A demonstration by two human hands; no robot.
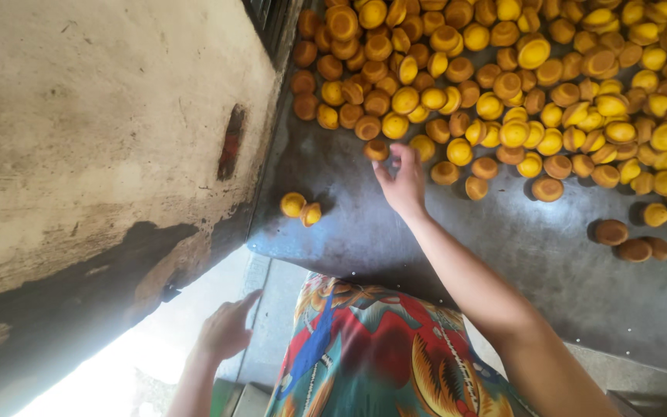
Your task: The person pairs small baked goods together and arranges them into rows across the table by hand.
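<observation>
A: What is the right hand [403, 184] doing at this moment?

B: It reaches forward over the dark floor [503, 247] to the near edge of the big heap of halved orange-yellow fruits [534, 85]. Its fingers [406, 154] are spread apart and slightly bent, and the tips are just beside one brown-topped half [377, 150], maybe touching it. I judge it is not gripped yet.

A: And the left hand [227, 330]?

B: It is low and near the body, beside the stained wall [94, 139], with the fingers loosely open. It holds nothing.

A: How far is the work, as you judge it?

B: Only two halves [301, 208] lie apart from the heap, close to the wall and touching each other. The heap is very large and fills the far part of the floor. So I think almost everything is left, if the sorting goes piece by piece.

A: Do you see any container?

B: No bowl, basket or tray is in view. All the halves lie directly on the floor. Three brown ones [633, 244] lie a little apart on the right. Near the bottom I see only the person's colourful patterned cloth [364, 347].
</observation>
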